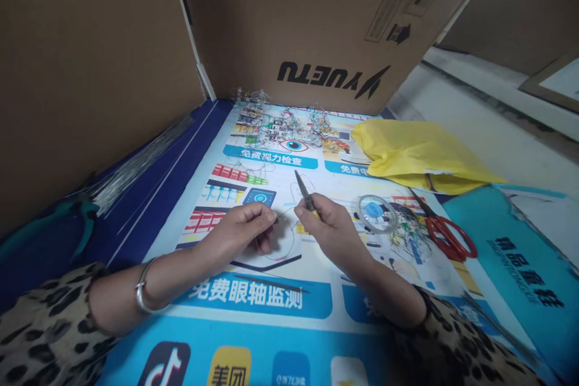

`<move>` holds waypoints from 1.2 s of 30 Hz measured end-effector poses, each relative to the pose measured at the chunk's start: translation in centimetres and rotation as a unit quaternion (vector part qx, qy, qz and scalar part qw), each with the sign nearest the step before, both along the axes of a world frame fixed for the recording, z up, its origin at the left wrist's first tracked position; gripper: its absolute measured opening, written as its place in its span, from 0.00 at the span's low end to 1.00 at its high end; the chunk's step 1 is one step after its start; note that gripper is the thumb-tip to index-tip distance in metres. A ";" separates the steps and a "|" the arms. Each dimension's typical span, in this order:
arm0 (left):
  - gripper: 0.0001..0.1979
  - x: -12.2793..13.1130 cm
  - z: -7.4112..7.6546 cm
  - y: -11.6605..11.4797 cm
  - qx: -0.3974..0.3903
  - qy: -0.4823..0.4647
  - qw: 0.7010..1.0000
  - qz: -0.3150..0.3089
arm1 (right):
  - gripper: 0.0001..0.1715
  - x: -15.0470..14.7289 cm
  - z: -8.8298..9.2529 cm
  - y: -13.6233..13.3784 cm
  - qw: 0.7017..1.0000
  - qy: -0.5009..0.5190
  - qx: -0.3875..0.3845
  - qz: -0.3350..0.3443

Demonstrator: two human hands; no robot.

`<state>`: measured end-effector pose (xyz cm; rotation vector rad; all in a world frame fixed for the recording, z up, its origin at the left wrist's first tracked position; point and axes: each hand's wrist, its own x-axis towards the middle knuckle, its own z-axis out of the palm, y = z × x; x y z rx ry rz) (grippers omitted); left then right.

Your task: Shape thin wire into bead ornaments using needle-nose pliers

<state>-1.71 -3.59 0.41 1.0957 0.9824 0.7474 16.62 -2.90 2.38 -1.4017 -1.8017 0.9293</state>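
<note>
My left hand (pixel 251 226) is closed in a pinch on a thin wire (pixel 293 235), which curves in a loose loop between my hands. My right hand (pixel 332 226) is closed around a slim pointed metal tool (pixel 304 189). Its dark tip points up and away from me, and a bit of yellow handle shows at the fingers; its exact kind is hidden by my grip. The right thumb and fingertips are also at the wire. Beyond the right hand lies a clear round spool (pixel 376 213), beside a tangle of fine wires and small coloured bits (pixel 409 238).
Red-handled scissors (pixel 452 236) lie at right, near a yellow bag (pixel 420 151) and a teal bag (pixel 511 265). Wire tangles (pixel 316 123) spread at the back, before a cardboard box wall (pixel 289 18). At left are a wire bundle (pixel 136 163) and a teal-handled tool (pixel 49 226).
</note>
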 end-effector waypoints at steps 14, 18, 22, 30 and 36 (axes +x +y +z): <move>0.14 -0.1 -0.6 0.1 -0.038 0.016 0.998 -0.045 | 0.08 -0.2 -0.2 -0.2 1.000 -0.013 0.012 0.007; 0.13 0.0 -0.5 0.2 -0.018 0.020 0.996 -0.081 | 0.07 -0.3 -0.2 -0.3 1.000 -0.023 0.014 0.013; 0.13 0.1 -0.1 0.3 -0.016 0.042 0.995 -0.094 | 0.07 -0.4 0.0 -0.2 0.999 -0.027 0.015 0.015; 0.13 0.1 0.0 0.4 -0.049 0.035 0.993 -0.104 | 0.07 -0.5 0.0 -0.4 0.999 -0.033 0.019 0.024; 0.12 0.4 0.5 0.6 -0.066 0.021 0.993 -0.098 | 0.07 -0.7 0.1 -0.2 0.998 -0.052 0.015 0.033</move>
